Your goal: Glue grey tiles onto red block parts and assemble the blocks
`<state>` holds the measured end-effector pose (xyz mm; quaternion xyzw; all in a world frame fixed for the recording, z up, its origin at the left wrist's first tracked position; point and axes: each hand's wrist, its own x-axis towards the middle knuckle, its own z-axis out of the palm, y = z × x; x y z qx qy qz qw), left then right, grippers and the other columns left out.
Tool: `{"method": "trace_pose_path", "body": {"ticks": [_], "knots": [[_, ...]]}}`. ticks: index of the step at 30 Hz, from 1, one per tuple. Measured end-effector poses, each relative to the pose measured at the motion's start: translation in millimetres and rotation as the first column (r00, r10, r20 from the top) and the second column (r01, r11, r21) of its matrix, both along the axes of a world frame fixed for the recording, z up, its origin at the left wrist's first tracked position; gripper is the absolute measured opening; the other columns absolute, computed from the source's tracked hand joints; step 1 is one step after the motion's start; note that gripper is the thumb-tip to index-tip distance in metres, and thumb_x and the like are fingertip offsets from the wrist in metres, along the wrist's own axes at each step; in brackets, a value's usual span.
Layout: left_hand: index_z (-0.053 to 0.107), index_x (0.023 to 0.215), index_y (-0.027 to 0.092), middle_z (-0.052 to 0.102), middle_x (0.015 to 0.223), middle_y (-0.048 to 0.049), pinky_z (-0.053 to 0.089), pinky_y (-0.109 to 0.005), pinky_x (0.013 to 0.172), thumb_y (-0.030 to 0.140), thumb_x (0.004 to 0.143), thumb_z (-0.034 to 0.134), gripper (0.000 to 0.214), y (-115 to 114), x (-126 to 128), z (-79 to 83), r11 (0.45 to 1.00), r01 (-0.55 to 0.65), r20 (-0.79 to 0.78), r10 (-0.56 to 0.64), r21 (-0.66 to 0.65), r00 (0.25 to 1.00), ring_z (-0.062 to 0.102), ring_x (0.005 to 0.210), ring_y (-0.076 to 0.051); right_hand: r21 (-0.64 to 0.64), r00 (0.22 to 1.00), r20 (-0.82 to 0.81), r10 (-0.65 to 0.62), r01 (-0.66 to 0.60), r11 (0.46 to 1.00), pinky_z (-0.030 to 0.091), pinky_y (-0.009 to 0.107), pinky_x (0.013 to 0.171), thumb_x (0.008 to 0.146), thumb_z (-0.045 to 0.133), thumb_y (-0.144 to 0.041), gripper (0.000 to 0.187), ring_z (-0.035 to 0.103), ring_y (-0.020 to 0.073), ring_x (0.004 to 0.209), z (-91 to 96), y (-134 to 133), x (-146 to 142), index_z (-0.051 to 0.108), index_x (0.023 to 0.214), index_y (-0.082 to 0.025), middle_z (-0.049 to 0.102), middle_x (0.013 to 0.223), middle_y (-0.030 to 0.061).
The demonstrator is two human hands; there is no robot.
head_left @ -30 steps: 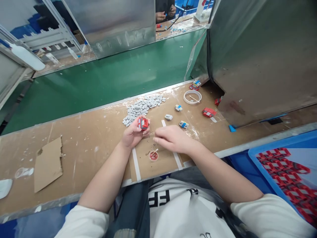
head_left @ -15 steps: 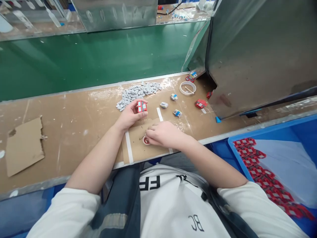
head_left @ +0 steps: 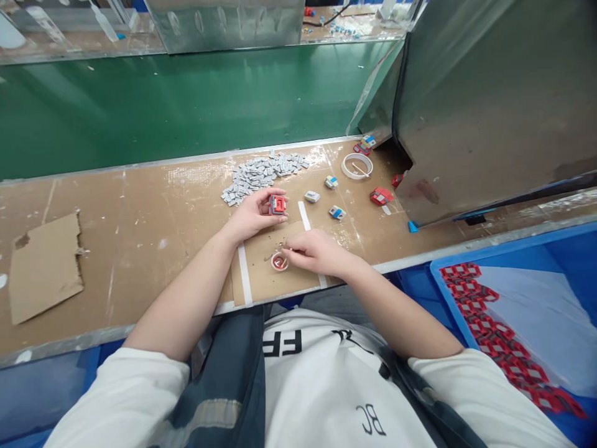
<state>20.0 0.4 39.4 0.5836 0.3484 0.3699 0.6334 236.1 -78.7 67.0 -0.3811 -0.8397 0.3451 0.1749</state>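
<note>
My left hand (head_left: 254, 214) is closed round a small red block-shaped part (head_left: 278, 204) and holds it just above the brown bench. My right hand (head_left: 316, 252) is pinched on a thin stick whose tip rests in a small red cap (head_left: 279, 262) on a taped cardboard pad (head_left: 261, 274). A heap of small grey pieces (head_left: 261, 174) lies just beyond my left hand.
Several small grey, blue and red parts (head_left: 336, 213) and a roll of white tape (head_left: 357, 165) lie to the right. A metal housing (head_left: 489, 106) stands at the right, a green belt (head_left: 186, 106) runs behind. A blue bin of red parts (head_left: 508, 348) sits lower right. Torn cardboard (head_left: 44, 267) lies left.
My right hand has lifted off the red cap, which now shows, with the stick dipped in it. My left hand has turned the red part so another face is up.
</note>
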Motion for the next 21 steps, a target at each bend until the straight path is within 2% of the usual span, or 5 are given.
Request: {"method": "trace_pose_path", "body": {"ticks": [3, 5, 8, 10, 21], "knots": [[0.067, 0.128, 0.018, 0.076, 0.123, -0.0127, 0.063, -0.039, 0.097, 0.030, 0.068, 0.098, 0.068, -0.8, -0.3, 0.9, 0.999, 0.029, -0.020, -0.029, -0.026, 0.999, 0.077, 0.100, -0.022, -0.047, 0.993, -0.115, -0.018, 0.012, 0.999, 0.021, 0.030, 0.060, 0.103, 0.051, -0.037, 0.044, 0.033, 0.0102, 0.057, -0.1, 6.0, 3.0, 0.036, 0.065, -0.021, 0.036, 0.059, -0.0056], [0.068, 0.127, 0.017, 0.077, 0.120, -0.0125, 0.063, -0.041, 0.098, 0.030, 0.066, 0.100, 0.070, -1.1, 0.2, 0.7, 0.998, 0.040, -0.043, -0.042, -0.042, 0.998, 0.078, 0.101, -0.023, -0.029, 0.959, -0.247, -0.136, 0.133, 0.991, 0.022, 0.029, 0.059, 0.103, 0.050, -0.040, 0.046, 0.030, 0.0104, 0.057, -1.7, 13.5, 5.3, 0.032, 0.065, -0.022, 0.031, 0.060, -0.0058], [0.070, 0.127, 0.017, 0.078, 0.112, -0.0096, 0.062, -0.041, 0.101, 0.031, 0.064, 0.100, 0.071, -2.0, 1.6, 1.2, 0.999, 0.031, -0.093, -0.035, -0.043, 0.995, 0.077, 0.099, -0.022, 0.040, 0.846, -0.396, -0.356, 0.403, 0.914, 0.024, 0.029, 0.061, 0.104, 0.049, -0.044, 0.047, 0.031, 0.0115, 0.059, -4.1, 27.3, 7.8, 0.031, 0.066, -0.023, 0.030, 0.062, -0.0051], [0.070, 0.127, 0.018, 0.078, 0.105, -0.0064, 0.062, -0.040, 0.101, 0.032, 0.065, 0.100, 0.070, -2.7, 2.4, 2.0, 0.999, 0.026, -0.134, -0.030, -0.031, 0.991, 0.077, 0.097, -0.021, 0.076, 0.795, -0.420, -0.437, 0.511, 0.856, 0.026, 0.030, 0.062, 0.105, 0.050, -0.047, 0.047, 0.034, 0.0125, 0.061, -4.8, 35.6, 8.0, 0.032, 0.067, -0.023, 0.032, 0.063, -0.0043], [0.072, 0.127, 0.018, 0.077, 0.104, -0.0064, 0.063, -0.038, 0.094, 0.038, 0.066, 0.097, 0.069, -1.9, 4.1, -3.7, 0.998, 0.037, -0.232, -0.023, 0.058, 0.972, 0.076, 0.095, -0.023, 0.233, 0.856, -0.263, -0.446, 0.505, 0.831, 0.026, 0.032, 0.065, 0.107, 0.047, -0.038, 0.041, 0.038, 0.0147, 0.063, -15.3, 47.7, 1.5, 0.031, 0.072, -0.024, 0.038, 0.066, -0.0029]]}}
